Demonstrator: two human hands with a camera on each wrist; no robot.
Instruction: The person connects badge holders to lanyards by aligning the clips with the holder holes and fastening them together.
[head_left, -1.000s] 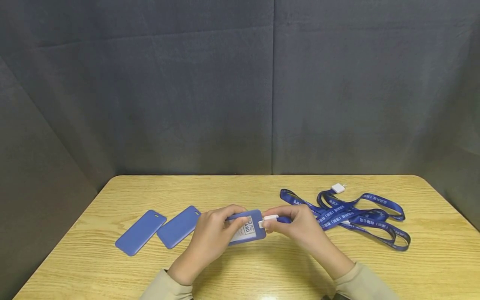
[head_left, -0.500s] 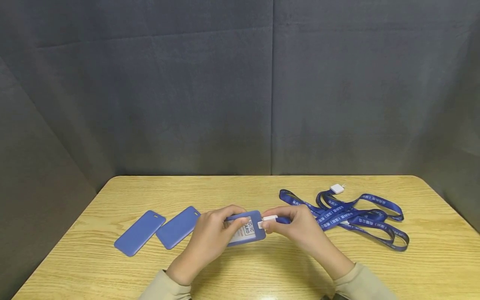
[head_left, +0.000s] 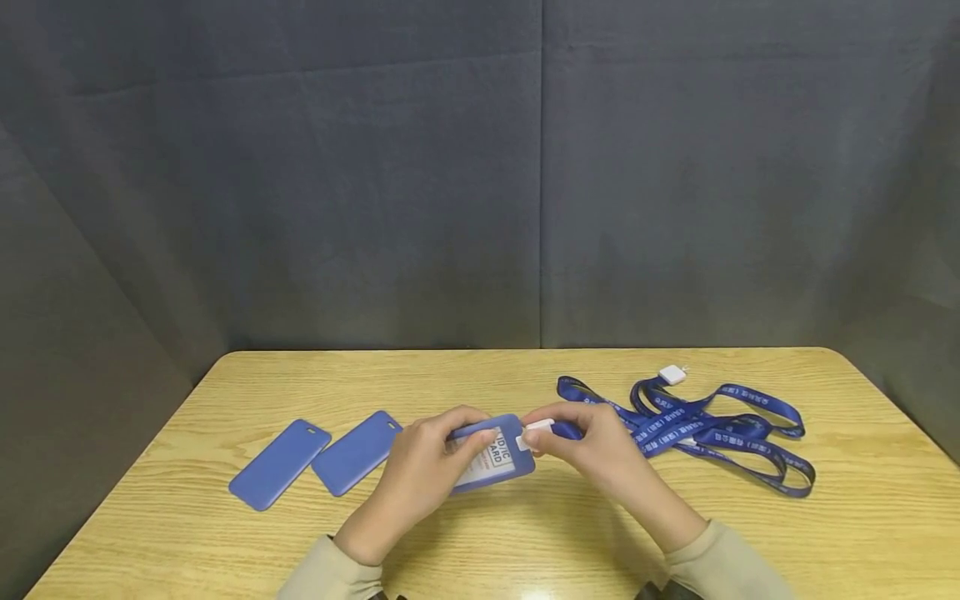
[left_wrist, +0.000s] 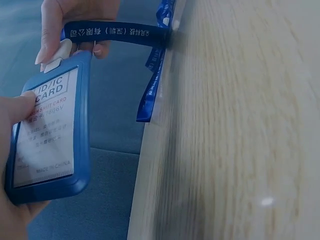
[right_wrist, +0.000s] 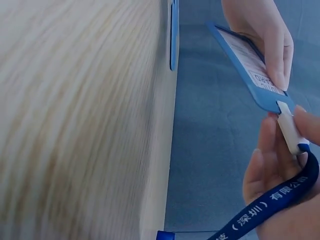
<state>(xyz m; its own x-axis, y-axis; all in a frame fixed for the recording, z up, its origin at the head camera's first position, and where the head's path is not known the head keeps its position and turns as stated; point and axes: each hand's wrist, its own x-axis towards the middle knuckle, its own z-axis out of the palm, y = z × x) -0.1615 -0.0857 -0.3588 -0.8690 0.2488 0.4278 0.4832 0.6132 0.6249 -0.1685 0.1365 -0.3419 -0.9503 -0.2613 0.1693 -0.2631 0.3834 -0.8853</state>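
Observation:
My left hand [head_left: 427, 454] grips a blue badge holder [left_wrist: 82, 130] by its long edges, thumb on the clear front over a white printed card [left_wrist: 47, 135]. With thumb and fingers, my right hand [head_left: 592, 442] pinches the white plastic clip [right_wrist: 289, 127] of a blue lanyard [right_wrist: 270, 202]. The clip's tip sits at the slot end of the holder, overlapping its edge. From the clip the printed strap runs back past the right hand toward the table. In the head view the left hand covers the holder's lower end.
Two more blue badge holders [head_left: 280, 464] [head_left: 356, 452] lie face down at the left of the wooden table [head_left: 225, 392]. At the right, tangled blue lanyards [head_left: 720, 433] lie in a heap, with a white clip [head_left: 672, 374] at its back. A dark cloth [head_left: 375, 208] hangs behind.
The right thumb has shifted forward on the white clip, and the clip has tilted. The badge holder's slot end has turned slightly upward. Both hands keep their hold.

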